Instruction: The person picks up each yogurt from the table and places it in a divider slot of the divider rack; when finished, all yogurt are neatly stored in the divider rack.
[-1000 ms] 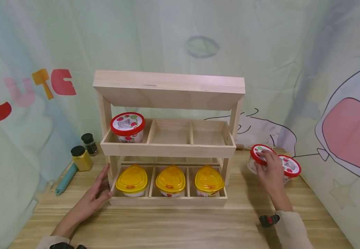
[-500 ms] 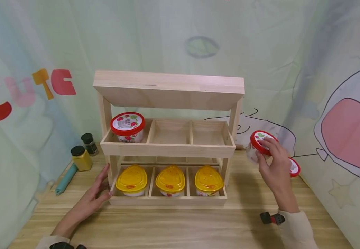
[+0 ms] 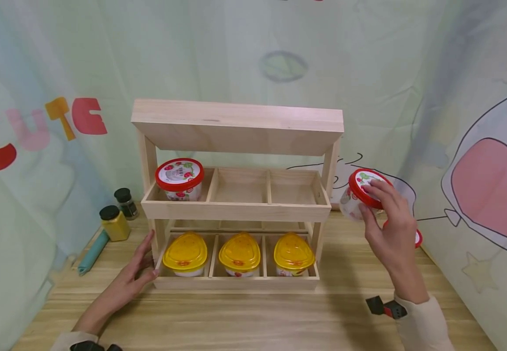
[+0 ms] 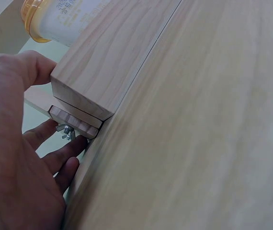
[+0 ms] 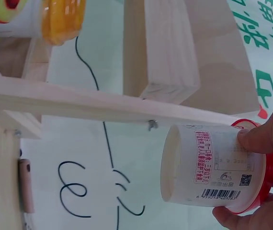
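Note:
My right hand grips a clear plastic tub by its red lid, raised above the table to the right of the wooden display rack. In the right wrist view, printed text and a barcode show on the side of this tilted tub. A similar red-lidded tub is mostly hidden behind that hand. My left hand holds the rack's lower left corner, thumb at the front. Its other fingers lie along the side near a wing nut. One red-lidded tub sits in the upper tier's left compartment.
Three yellow-lidded cups fill the lower tier. Dividers split the upper tier into three compartments beneath an overhanging top board. Left of the rack stand a yellow jar, a black-capped jar and a teal tube.
My right hand has lifted the red-lidded tub off the table, away from its neighbour and slightly left. My left hand has stayed at the rack's corner.

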`<state>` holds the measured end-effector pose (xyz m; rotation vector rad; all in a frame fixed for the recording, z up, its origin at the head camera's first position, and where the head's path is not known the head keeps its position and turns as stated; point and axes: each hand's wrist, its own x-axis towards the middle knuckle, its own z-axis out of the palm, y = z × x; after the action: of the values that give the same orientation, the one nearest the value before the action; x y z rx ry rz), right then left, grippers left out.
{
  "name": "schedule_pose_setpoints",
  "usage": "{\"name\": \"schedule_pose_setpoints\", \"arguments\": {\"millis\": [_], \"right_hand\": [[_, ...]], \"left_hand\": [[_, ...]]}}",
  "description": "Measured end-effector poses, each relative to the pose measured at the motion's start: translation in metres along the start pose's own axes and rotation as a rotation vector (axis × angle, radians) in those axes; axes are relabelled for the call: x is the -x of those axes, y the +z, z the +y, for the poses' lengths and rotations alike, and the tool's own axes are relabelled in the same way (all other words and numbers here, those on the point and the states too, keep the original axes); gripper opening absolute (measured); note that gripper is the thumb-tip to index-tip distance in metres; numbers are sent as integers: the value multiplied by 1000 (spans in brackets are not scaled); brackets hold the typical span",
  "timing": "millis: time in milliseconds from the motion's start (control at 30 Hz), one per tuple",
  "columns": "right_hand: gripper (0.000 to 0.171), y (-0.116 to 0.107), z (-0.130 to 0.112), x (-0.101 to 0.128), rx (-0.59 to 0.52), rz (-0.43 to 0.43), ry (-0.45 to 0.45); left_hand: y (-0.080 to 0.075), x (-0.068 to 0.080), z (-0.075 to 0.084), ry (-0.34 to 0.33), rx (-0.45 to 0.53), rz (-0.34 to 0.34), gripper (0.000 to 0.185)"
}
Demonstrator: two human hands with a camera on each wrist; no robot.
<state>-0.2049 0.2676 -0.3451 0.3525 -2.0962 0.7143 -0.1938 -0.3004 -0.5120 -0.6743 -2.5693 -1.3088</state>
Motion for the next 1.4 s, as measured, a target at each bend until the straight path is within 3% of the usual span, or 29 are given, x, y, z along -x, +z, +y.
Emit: {"name": "schedule_pose_setpoints", "arguments": {"millis": [533,1400], "right_hand": [[52,2,-29,-18,-76,29,-116],[44,41,-65,-44,-194,-76,-218]], "left_hand": [[1,2,0,-3,8,-3,98],[0,1,-1,0,-5,2,98]]}}
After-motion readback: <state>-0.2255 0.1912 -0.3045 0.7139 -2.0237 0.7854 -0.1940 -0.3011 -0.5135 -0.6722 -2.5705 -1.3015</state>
